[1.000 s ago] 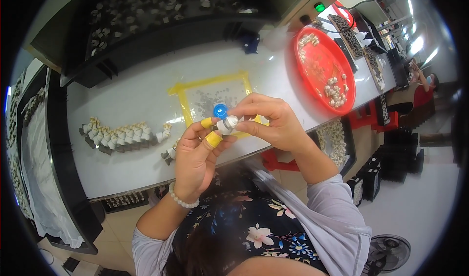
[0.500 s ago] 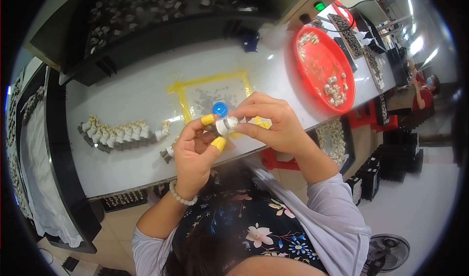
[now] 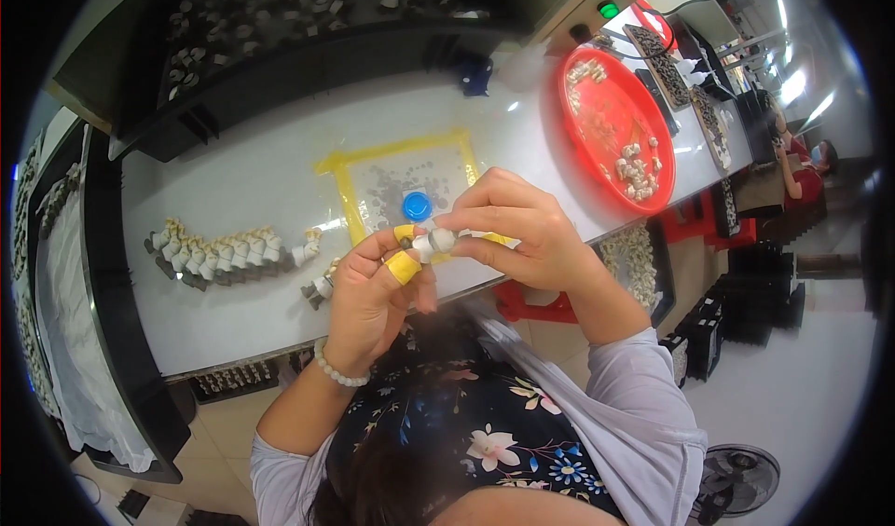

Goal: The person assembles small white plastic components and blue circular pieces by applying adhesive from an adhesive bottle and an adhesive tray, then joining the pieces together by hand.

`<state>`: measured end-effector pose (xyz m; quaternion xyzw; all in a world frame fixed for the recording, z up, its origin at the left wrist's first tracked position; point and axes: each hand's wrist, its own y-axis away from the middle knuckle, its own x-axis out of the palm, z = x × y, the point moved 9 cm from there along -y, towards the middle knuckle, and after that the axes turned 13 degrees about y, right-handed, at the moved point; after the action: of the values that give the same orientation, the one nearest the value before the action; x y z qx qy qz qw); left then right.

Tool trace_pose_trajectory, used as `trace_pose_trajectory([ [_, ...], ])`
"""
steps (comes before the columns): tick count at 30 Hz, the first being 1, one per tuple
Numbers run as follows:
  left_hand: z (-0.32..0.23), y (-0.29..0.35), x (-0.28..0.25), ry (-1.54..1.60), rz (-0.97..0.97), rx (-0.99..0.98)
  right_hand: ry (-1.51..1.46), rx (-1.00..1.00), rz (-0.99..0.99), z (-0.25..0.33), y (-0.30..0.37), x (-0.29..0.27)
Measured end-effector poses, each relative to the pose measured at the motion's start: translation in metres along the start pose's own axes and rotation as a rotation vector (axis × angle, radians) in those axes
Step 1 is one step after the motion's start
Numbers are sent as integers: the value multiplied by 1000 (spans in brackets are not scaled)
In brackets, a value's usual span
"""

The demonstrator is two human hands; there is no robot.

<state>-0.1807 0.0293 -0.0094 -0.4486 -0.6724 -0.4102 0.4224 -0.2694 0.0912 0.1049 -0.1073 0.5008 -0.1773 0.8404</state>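
Observation:
Above the table's near edge, my left hand [image 3: 359, 298] pinches a small white-and-grey figurine [image 3: 434, 243] between thumb and finger, both wrapped in yellow. From the other side, my right hand [image 3: 527, 232] grips the figurine's right end with thumb and fingertips. Just beyond the hands, a small blue cup [image 3: 416, 206] stands on a patch framed with yellow tape [image 3: 350, 195] and spotted grey. Beside my left wrist a similar small figure [image 3: 320, 288] lies partly hidden. Further left runs a row of white figurines [image 3: 224, 254] with grey bases and yellowish tops.
A red oval tray [image 3: 606, 130] with small cream pieces stands at the right. At the back, a dark shelf [image 3: 308, 69] bears many small white pieces. Red and green lights [image 3: 609, 10] sit above. A person in red [image 3: 806, 177] is at the far right.
My left hand has turned slightly, its thumb now nearer the index finger and covering more of the figurine. The figurine has rotated a little. My right hand has barely moved.

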Motion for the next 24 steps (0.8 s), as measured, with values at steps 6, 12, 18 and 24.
trace_pose_trajectory([
  [6,10,0,-5,31,-3,-113,95,-136,-24,10,-4,-6],
  [12,15,3,-1,89,48,-210,103,-211,-1,16,-2,-6],
  [18,29,8,-2,192,-42,-338,35,-192,17,11,3,-2],
  [24,32,7,-3,223,-8,-377,-61,-104,45,-1,10,1],
])
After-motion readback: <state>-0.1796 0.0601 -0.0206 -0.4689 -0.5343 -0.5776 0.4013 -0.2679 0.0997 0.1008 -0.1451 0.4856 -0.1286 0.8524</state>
